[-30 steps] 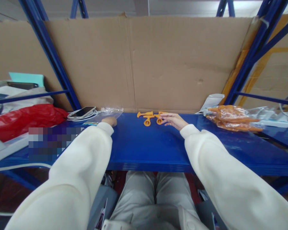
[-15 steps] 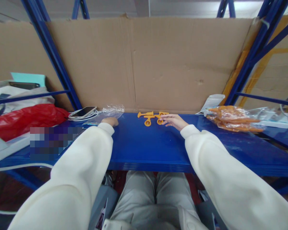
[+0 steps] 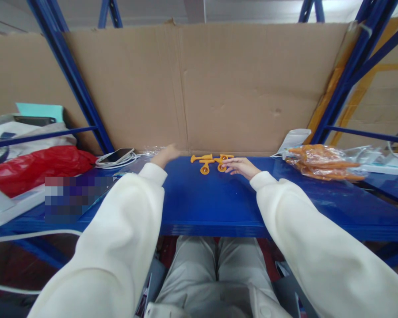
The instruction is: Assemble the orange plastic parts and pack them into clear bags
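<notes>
Three small orange plastic parts (image 3: 208, 161) lie at the back of the blue shelf (image 3: 212, 198), against the cardboard wall. My right hand (image 3: 239, 166) rests on the shelf with its fingers stretched toward the rightmost orange part (image 3: 223, 161), the fingertips touching it. My left hand (image 3: 166, 154) is lifted and blurred by motion, over a clear plastic bag (image 3: 152, 152) just left of the parts. Its fingers cannot be made out. Both arms wear white sleeves.
A phone (image 3: 115, 155) on a coiled white cable lies at the back left, beside a red bag (image 3: 36, 167). A clear bag of orange parts (image 3: 321, 162) and white packets sit at the right. Blue rack posts (image 3: 76, 88) flank the cardboard backing (image 3: 219, 84).
My left hand has risen from the shelf and moved right and back, toward the orange parts, covering the clear bag. My right hand has stayed at the rightmost orange part.
</notes>
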Demonstrator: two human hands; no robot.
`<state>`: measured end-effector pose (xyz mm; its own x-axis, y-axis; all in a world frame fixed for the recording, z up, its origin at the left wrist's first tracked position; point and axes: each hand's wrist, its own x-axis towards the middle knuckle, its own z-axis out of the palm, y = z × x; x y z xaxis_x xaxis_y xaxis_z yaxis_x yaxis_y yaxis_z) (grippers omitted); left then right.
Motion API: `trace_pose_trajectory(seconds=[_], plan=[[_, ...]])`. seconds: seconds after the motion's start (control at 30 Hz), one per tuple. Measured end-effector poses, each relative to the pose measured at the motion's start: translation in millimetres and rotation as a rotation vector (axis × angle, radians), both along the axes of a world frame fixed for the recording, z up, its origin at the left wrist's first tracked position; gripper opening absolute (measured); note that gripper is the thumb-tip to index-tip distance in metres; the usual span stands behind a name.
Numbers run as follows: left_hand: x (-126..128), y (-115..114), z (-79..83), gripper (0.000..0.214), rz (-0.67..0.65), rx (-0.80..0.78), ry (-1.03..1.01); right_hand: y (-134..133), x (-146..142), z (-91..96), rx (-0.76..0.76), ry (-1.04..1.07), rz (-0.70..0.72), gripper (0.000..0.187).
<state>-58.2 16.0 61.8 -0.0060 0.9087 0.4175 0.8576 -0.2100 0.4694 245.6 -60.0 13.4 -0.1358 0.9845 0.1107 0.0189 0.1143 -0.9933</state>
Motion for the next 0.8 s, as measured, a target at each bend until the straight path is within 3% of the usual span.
trace_pose_trajectory(seconds=[0.1, 0.2, 0.3, 0.4, 0.5, 0.6, 0.73, 0.8], plan=[[29.0, -7.8, 3.0, 0.064, -0.062, 0.032, -0.184, 0.1, 0.6, 1.9, -0.004, 0.005, -0.051, 0.011], [54.2, -19.1, -16.2, 0.071, -0.106, 0.129, -0.317, 0.5, 1.3, 5.1, -0.007, 0.025, -0.107, 0.01], [69.0, -27.8, -44.3, 0.069, -0.244, 0.176, -0.178, 1.5, 3.6, 10.3, 0.008, 0.098, -0.214, 0.013], [73.6, -30.9, -60.7, 0.062, -0.35, 0.158, -0.103, 4.7, 12.8, 17.5, 0.061, 0.277, -0.428, 0.017], [72.8, -31.5, -61.2, 0.058, -0.322, 0.138, -0.117, 8.2, 32.1, 25.4, 0.097, 0.499, -0.71, 0.019], [72.1, -34.0, -56.2, 0.056, -0.277, 0.118, -0.122, 7.8, 56.6, 31.2, 0.028, 0.663, -0.916, 0.015], [73.2, -38.6, -54.3, 0.055, -0.272, 0.1, -0.129, 2.7, 85.9, 31.7, -0.038, 0.764, -1.149, 0.013], [73.5, -39.5, -55.0, 0.055, -0.281, 0.099, -0.147, 2.0, 98.7, 28.3, -0.026, 0.751, -1.215, 0.023]])
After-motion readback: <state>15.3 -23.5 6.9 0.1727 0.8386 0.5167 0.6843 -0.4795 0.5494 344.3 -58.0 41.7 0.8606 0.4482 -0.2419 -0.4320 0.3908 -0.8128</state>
